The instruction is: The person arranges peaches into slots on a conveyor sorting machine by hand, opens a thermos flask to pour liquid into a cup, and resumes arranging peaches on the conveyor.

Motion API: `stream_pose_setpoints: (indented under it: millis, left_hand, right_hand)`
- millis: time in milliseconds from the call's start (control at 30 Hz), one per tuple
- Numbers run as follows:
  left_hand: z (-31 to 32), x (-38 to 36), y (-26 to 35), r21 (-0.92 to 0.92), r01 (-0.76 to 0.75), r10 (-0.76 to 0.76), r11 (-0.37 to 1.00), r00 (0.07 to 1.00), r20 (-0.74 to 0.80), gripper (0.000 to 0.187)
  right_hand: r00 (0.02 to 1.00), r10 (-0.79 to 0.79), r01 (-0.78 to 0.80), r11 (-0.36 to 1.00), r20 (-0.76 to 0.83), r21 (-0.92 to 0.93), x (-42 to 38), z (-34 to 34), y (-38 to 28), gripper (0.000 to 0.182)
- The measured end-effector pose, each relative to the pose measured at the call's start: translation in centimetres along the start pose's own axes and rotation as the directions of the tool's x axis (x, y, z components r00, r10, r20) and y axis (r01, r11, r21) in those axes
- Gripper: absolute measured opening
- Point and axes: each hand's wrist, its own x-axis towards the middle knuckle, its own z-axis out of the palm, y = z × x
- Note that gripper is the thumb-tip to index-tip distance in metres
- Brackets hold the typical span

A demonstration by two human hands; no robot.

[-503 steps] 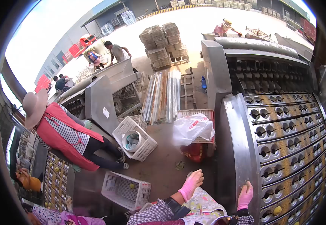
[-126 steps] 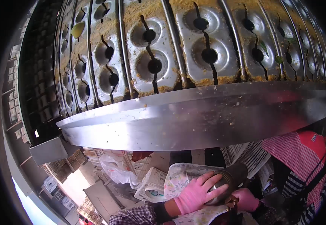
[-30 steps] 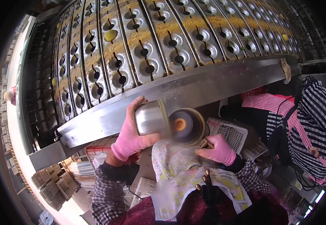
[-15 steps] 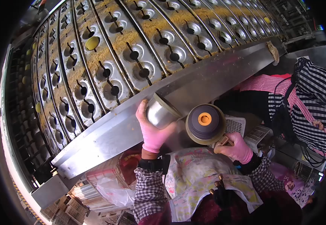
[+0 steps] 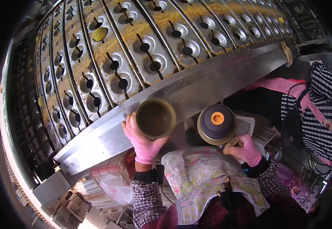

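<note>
Both hands full here! My left hand (image 5: 145, 143) has the metal cup (image 5: 155, 118), mouth turned up toward me, in front of the near edge of the conveyor (image 5: 170, 23); whether it touches the metal guard (image 5: 208, 89) along that edge, I can't tell. My right hand (image 5: 247, 151) is closed round the handle (image 5: 232, 143) of the flask (image 5: 207, 128), which sits beside the cup, apart from it, orange-centred top facing me. Doing this well, I'd say, means a level cup, a firm wrist against the flask's off-centre pull, and both kept clear of that guard. And the pose: left forearm straight up, fingers on the cup's left, thumb at its right; right forearm angled inward, over the apron's (image 5: 196, 168) right edge.
</note>
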Motion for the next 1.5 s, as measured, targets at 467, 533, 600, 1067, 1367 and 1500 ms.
stream_pose_setpoints:
  millis: [467, 533, 600, 1067, 1367, 1500]
  left_hand:
    - [-6.9, 5.1, -2.2, 0.299, 0.167, -0.177, 0.940, 0.984, 0.007, 0.069]
    - [-7.0, 10.6, -4.8, 0.326, 0.118, -0.102, 0.938, 0.993, -0.067, 0.072]
    - [-5.7, 16.5, -8.3, 0.330, 0.131, -0.116, 0.935, 0.991, -0.063, 0.073]
    - [0.1, 42.2, -17.9, 0.719, -0.337, -0.245, 0.608, 0.782, 0.573, 0.081]
    - [-0.5, 42.9, -22.2, 0.554, -0.211, -0.118, 0.806, 0.859, 0.498, 0.077]
    - [-1.1, 43.8, -21.6, 0.531, -0.232, -0.104, 0.815, 0.842, 0.529, 0.066]
  right_hand:
    - [0.998, 0.004, 0.002, 0.995, -0.068, 0.099, -0.2, -3.4, 1.7, 0.020]
    - [0.989, -0.009, 0.031, 0.990, -0.150, 0.140, -0.5, -3.2, 2.0, 0.015]
    - [0.970, 0.026, 0.010, 0.989, -0.241, 0.147, -0.6, -3.0, 1.7, 0.014]
    - [0.695, 0.146, 0.207, 0.897, -0.704, 0.390, -0.5, 4.9, 5.5, 0.032]
    - [0.663, 0.137, 0.190, 0.920, -0.736, 0.343, -0.2, 15.6, 6.2, 0.022]
    - [0.620, 0.192, 0.247, 0.873, -0.761, 0.421, -0.2, 18.9, 7.0, 0.019]
